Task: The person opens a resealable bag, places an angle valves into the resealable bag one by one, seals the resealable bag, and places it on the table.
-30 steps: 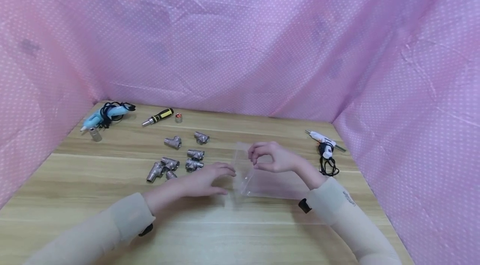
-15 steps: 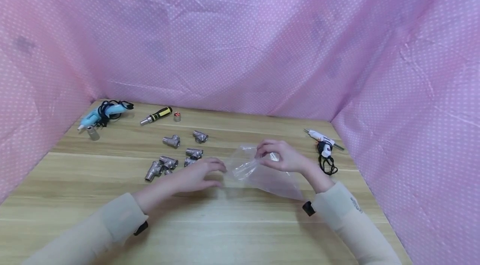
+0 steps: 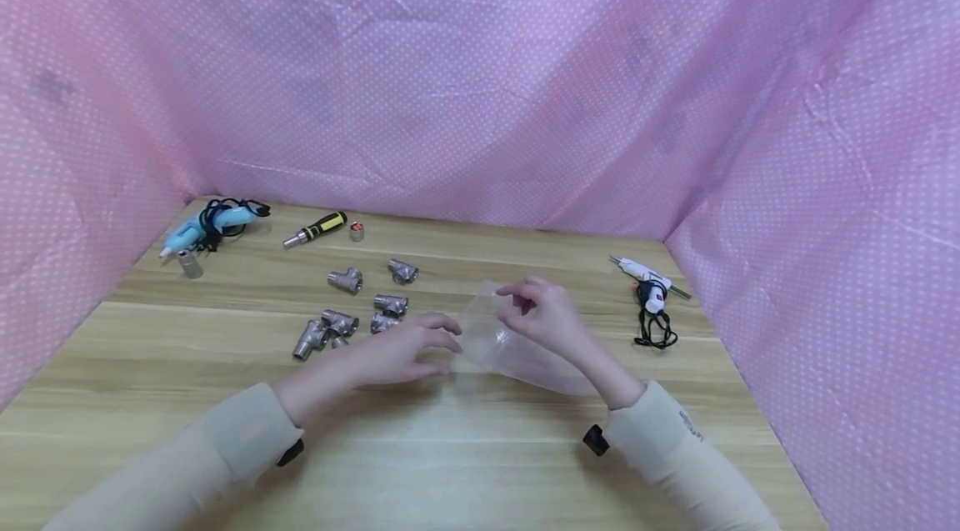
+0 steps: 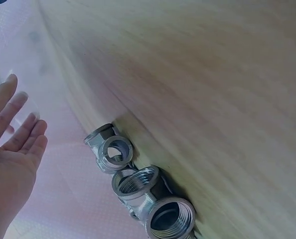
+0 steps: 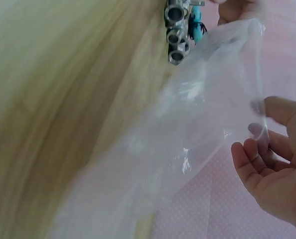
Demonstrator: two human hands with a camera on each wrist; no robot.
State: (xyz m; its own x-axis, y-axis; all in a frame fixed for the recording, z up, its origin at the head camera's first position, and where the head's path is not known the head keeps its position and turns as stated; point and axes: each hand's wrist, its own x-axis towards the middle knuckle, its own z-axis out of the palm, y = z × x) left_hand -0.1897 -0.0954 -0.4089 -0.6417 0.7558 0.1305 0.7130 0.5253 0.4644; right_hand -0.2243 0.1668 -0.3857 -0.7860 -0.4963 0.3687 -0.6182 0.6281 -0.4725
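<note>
A clear plastic bag (image 3: 483, 335) slants between the two hands, low over the wooden table. My right hand (image 3: 551, 318) pinches the rim of the bag with thumb and forefinger, the other fingers loosely bent, as the right wrist view shows with the film (image 5: 188, 119) stretched away from them. At the bag's left edge is my left hand (image 3: 397, 352), its fingertips touching the film and its thumb held apart. Fairly straight fingers and a visible palm mark this left hand (image 4: 13, 174) in the left wrist view. Metal tee pipe fittings (image 3: 341, 323) lie beside the left forearm, some partly hidden by it.
More tee fittings (image 3: 345, 280) lie farther back. Behind them are a yellow-and-black screwdriver (image 3: 322, 227) and a small metal piece with red inside (image 3: 357, 232). A blue glue gun (image 3: 213, 227) sits back left beside a metal cylinder (image 3: 190, 265); a white corded tool (image 3: 647, 281) is at right.
The right hand has shifted along the bag's rim and turned slightly. The bag's upright, crumpled mouth has spread flatter. The left hand drew back a little, then returned toward the bag.
</note>
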